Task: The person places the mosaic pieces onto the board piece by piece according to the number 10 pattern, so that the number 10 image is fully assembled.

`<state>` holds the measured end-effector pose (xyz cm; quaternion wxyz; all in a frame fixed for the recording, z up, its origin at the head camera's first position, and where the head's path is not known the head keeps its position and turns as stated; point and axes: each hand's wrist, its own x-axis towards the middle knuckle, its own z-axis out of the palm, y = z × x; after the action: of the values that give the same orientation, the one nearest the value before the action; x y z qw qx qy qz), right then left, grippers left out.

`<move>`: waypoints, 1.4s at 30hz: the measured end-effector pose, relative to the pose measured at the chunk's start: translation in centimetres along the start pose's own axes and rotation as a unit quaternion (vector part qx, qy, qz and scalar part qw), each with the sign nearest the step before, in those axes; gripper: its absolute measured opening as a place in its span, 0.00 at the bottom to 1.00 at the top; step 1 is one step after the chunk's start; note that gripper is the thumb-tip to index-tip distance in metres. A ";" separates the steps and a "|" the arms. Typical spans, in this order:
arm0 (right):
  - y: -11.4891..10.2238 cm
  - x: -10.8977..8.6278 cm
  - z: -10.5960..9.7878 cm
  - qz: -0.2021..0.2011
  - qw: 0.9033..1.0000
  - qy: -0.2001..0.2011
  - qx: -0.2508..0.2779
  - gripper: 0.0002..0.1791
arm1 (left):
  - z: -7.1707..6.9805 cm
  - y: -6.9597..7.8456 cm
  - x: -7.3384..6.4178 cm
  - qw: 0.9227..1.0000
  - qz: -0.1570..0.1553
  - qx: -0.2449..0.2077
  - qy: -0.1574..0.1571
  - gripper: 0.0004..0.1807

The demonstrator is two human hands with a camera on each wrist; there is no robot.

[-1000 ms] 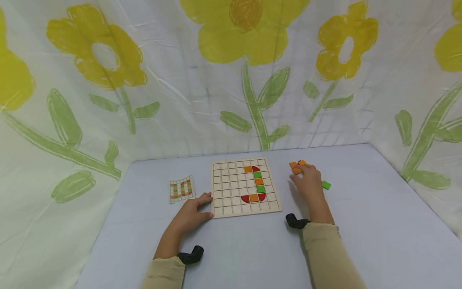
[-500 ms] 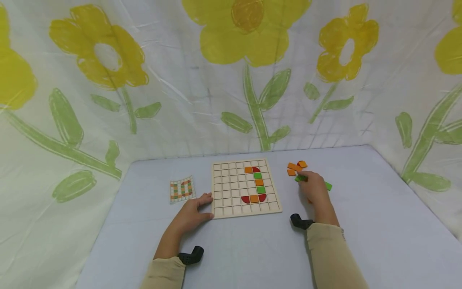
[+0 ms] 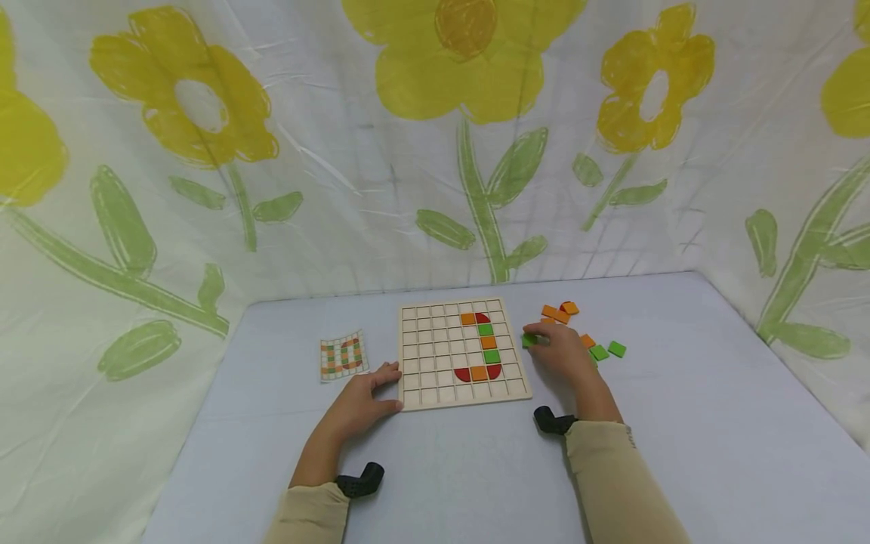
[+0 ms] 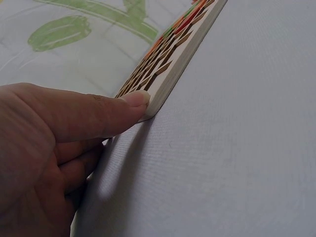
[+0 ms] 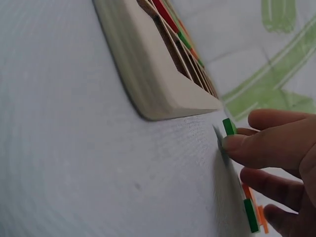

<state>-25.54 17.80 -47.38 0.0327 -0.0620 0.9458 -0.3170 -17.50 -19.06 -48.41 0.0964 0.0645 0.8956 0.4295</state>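
Note:
A wooden grid board [image 3: 435, 355] lies on the table, with orange, green and red tiles forming a column in its right half. My left hand [image 3: 390, 387] rests at the board's near left corner. Its thumb [image 4: 133, 101] presses straight against the board's edge [image 4: 173, 69]. My right hand [image 3: 540, 340] hovers just right of the board and pinches a small green tile [image 3: 528, 341] between thumb and fingertips. In the right wrist view the green tile [image 5: 229, 127] stands on edge in the fingers [image 5: 261, 143], a short way from the board's corner [image 5: 163, 94].
Loose orange tiles [image 3: 557, 312] lie at the back right of the board. An orange tile [image 3: 587, 340] and two green tiles [image 3: 608, 350] sit beside my right hand. A small pattern card [image 3: 343, 355] lies left of the board. Flower-printed sheeting walls in the table.
My right hand left the orange tiles, took a green tile from the pile and carried it left toward the board's right edge. The left hand and board stayed put.

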 end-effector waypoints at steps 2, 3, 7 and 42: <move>-0.2 0.0 0.1 -0.002 1.000 -0.004 -0.006 0.21 | 0.0 0.0 0.0 1.000 -0.001 0.000 0.000 0.29; -0.2 0.0 0.1 -0.003 1.000 -0.003 -0.005 0.22 | 0.0 0.0 0.0 1.000 0.001 0.000 0.001 0.29; 0.2 0.0 0.1 -0.018 1.000 0.017 -0.003 0.23 | 0.0 0.0 -0.1 1.000 0.000 -0.002 0.001 0.29; -7.9 -0.9 5.1 -0.164 0.985 -0.027 -0.040 0.14 | -0.1 0.1 0.0 1.000 -0.006 -0.010 -0.003 0.29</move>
<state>-23.34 8.63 -46.64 0.0038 -0.2259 0.9335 -0.2786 -17.53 -19.11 -48.27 0.1020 0.0598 0.8915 0.4373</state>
